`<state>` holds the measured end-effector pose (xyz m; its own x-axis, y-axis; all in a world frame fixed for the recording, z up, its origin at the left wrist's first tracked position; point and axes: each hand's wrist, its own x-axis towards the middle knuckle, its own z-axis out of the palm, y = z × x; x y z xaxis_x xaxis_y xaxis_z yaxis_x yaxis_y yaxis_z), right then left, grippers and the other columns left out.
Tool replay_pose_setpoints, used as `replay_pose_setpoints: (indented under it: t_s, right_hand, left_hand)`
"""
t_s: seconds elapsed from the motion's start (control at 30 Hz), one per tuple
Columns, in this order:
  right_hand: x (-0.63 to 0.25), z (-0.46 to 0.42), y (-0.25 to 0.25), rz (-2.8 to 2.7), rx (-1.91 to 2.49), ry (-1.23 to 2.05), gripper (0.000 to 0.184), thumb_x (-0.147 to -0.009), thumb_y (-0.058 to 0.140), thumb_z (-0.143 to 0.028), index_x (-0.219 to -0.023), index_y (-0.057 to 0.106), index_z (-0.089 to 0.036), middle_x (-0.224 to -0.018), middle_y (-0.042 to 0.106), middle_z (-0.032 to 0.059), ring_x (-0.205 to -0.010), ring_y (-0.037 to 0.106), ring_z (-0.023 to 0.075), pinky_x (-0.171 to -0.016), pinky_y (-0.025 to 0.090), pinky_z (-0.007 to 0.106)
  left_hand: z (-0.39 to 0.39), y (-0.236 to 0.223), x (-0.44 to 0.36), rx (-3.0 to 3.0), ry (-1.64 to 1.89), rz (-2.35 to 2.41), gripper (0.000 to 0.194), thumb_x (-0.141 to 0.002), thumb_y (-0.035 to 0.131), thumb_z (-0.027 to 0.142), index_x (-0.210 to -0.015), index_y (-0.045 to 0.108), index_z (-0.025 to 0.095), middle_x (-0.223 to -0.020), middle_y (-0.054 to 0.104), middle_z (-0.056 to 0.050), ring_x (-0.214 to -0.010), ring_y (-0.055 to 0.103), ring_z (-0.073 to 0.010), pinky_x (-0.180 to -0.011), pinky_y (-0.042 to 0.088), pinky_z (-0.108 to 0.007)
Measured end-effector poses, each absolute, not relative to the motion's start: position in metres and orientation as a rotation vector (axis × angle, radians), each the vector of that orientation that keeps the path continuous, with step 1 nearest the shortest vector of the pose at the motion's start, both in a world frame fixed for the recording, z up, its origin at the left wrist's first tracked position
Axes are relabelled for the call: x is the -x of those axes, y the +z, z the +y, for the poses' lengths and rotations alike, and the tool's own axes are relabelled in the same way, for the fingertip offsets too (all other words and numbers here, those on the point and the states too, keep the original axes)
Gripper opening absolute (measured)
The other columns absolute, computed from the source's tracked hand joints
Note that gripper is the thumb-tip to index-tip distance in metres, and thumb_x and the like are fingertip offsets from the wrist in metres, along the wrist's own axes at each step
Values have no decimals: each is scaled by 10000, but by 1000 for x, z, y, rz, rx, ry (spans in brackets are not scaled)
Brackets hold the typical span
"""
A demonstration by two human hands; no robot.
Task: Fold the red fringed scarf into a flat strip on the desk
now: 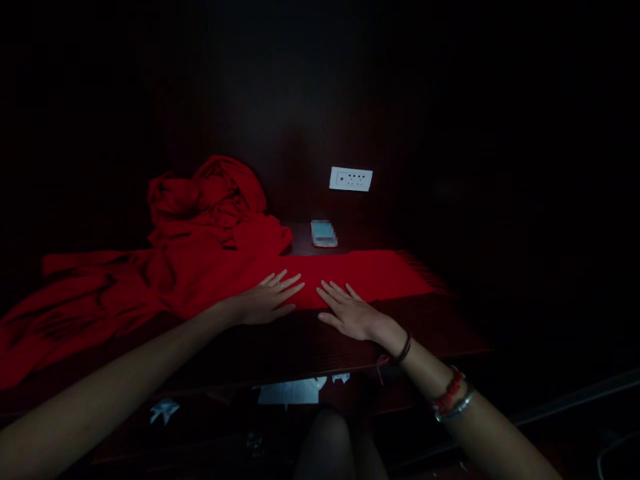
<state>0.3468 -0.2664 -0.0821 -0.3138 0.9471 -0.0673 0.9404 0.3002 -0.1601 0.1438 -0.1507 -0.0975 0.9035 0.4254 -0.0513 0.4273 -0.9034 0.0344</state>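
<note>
Red scarf [205, 260], one, bunched at centre left of the frame on a dark table [280, 343], its fringed strip flat at centre under left hand [267, 301] and right hand [350, 315], fingers spread, grasping nothing; creases possible should the loose bulk slide.

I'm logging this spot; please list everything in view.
Table: one, dark, across the middle
Cloth: piece count unclear, red, on the table
Blurred flat item: one, pale blue, behind cloth
Socket plate: one, white, back panel
Sheet: one, pale, below table
Small objects: several, unclear, pale, below table
Ring: one, silvery, left hand
Bracelets: three; dark, red, silvery; right arm
Legs: two, dim, below table
Left hand: one, bare, touching cloth
Right hand: one, bare, touching cloth
</note>
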Motion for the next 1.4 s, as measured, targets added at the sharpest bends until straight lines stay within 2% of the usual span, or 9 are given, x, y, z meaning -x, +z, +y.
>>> replay_pose_setpoints:
  t_s: [0.23,0.37,0.5,0.6,0.73,1.03,1.27,1.4]
  right_hand:
    - [-419,-290,-81,-2303,2191,195,667,-808,135,-566,-1327,131,-148,-1382,94,80,-1262,38,193,-1019,21,433]
    - [-419,-283,-68,-2241,2108,199,678,-799,109,-583,-1334,88,-168,-1388,67,59,-1263,22,187,-1021,60,421]
    - [-379,-244,-63,-2355,1906,201,700,-793,102,-593,-1335,98,-151,-1391,70,63,-1265,12,191,-1022,67,409]
    - [-346,-211,-72,-2463,1797,222,706,-797,107,-585,-1333,102,-126,-1390,75,76,-1265,15,203,-1017,52,425]
    - [-336,-186,-83,-2528,1811,322,712,-794,102,-587,-1331,106,-119,-1390,67,82,-1264,18,214,-1010,38,444]
    - [-440,-198,-85,-2269,2227,249,617,-814,83,-543,-1333,89,-210,-1394,44,19,-1265,18,190,-1006,35,458]
    - [-509,-208,-90,-2045,2421,220,589,-832,76,-469,-1336,97,-164,-1394,57,23,-1265,28,174,-1017,54,413]
    - [-524,-206,-81,-1932,2577,157,600,-833,99,-461,-1332,125,-130,-1392,70,53,-1265,26,190,-1012,32,427]
  left_hand:
    - [-150,-93,-144,-3005,-77,636,539,-847,183,489,-1327,107,255,-1386,55,-34,-1250,48,-281,-992,104,-438]
    - [-152,-93,-144,-2976,-59,660,545,-837,180,513,-1323,99,281,-1386,69,-18,-1252,44,-281,-978,79,-488]
    - [-151,-94,-145,-2942,-17,888,720,-749,231,643,-1330,63,252,-1386,6,-46,-1239,-8,-340,-940,51,-563]
    - [-151,-95,-146,-2886,-59,1061,864,-684,243,711,-1335,55,175,-1379,5,-96,-1233,-12,-358,-943,79,-550]
    - [-151,-94,-147,-2886,-102,1085,895,-673,219,727,-1335,77,143,-1372,72,-119,-1235,24,-350,-945,103,-537]
    - [-149,-95,-145,-2896,-124,1070,889,-676,214,723,-1333,93,136,-1370,52,-115,-1237,26,-344,-950,96,-537]
    - [-149,-94,-144,-2892,-158,1081,883,-680,216,717,-1334,79,141,-1373,32,-97,-1237,3,-341,-958,82,-529]
    - [-148,-95,-143,-2910,-169,1084,873,-687,209,712,-1334,81,140,-1371,31,-103,-1239,14,-339,-959,91,-523]
